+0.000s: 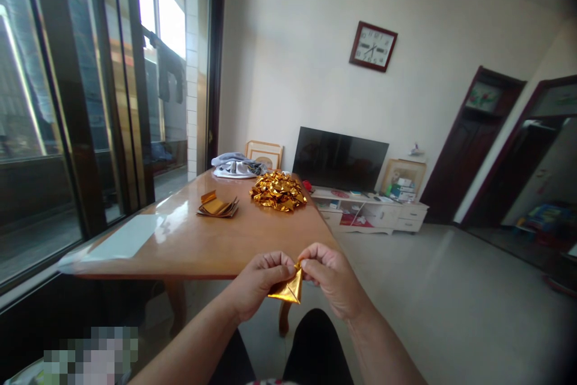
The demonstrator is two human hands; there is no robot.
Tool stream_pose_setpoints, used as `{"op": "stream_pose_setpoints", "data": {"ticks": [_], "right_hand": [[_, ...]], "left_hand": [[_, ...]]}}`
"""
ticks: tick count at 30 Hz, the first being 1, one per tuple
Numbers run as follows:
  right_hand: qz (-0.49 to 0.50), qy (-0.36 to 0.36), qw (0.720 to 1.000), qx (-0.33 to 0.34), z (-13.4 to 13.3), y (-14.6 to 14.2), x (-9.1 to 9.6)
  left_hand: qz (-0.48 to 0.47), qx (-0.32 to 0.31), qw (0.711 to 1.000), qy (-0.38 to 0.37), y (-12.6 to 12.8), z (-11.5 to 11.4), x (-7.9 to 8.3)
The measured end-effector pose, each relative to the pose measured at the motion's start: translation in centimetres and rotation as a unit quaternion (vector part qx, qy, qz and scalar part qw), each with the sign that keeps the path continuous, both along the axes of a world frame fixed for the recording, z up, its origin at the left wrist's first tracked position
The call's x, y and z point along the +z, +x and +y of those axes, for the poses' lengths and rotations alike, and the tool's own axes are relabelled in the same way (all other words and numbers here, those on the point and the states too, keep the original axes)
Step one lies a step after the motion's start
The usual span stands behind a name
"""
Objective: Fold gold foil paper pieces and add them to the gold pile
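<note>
Glass sliding door (pixel 72 103) at far left, with a dark garment (pixel 169 66) hanging on the far side of it. Next, a wooden table (pixel 202 247) running forward from the lap, a white sheet (pixel 121 236) flat at its left end, then a small stack of folded gold paper (pixel 217 205) and, just to the right, a loose heap of gold folded pieces (pixel 278 191). Left forearm (pixel 189 343) rising from the lower left, wrist bent, left hand (pixel 259 286) raised just short of the table's near edge, thumb and fingers pinched on the top corner of a gold foil triangle (pixel 288 287). Triangle hanging in the air between both hands, clear of the table, its lower part free. Right hand (pixel 331 280) close against the left at that same corner, fingertips closed on the foil from the other side, right forearm (pixel 383 349) coming in from the lower right. Exact fold under the fingertips hidden. Best handling here: even pressure from both thumbs, slow movement and no twisting, since thin foil creases and tears easily. Further right, a dark television (pixel 340 158) on a white cabinet (pixel 369 211), with a wall clock (pixel 373 46) above.
</note>
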State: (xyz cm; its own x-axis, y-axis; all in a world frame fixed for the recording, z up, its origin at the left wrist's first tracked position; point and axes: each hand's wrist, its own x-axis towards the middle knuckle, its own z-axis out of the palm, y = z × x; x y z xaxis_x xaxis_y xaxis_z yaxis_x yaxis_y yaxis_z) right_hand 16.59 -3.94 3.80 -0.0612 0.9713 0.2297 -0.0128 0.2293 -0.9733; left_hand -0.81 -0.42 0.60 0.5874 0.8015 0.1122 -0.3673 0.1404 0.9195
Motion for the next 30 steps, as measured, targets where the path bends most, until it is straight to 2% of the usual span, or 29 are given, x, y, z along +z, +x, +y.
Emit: {"op": "stream_pose_setpoints", "data": {"ticks": [3, 9, 15, 25, 30], "right_hand": [[-0.007, 0.007, 1.0, 0.0, 0.04, 0.21, -0.2], [0.029, -0.01, 0.998, 0.053, 0.21, 0.58, -0.83], [0.036, -0.023, 0.997, 0.063, 0.11, 0.53, -0.9], [-0.001, -0.033, 0.999, 0.03, 0.13, 0.56, -0.84], [0.01, -0.032, 0.998, 0.058, 0.07, 0.78, -0.92]], "left_hand": [[0.01, -0.01, 1.0, -0.004, -0.2, 0.08, 0.13], [-0.038, -0.032, 0.999, -0.018, -0.21, -0.15, 0.08], [-0.064, -0.049, 0.997, -0.024, -0.07, -0.27, -0.3], [0.0, -0.013, 1.0, -0.003, -0.09, -0.29, -0.28], [-0.016, -0.005, 1.0, -0.005, 0.05, -0.5, 0.03]]}}
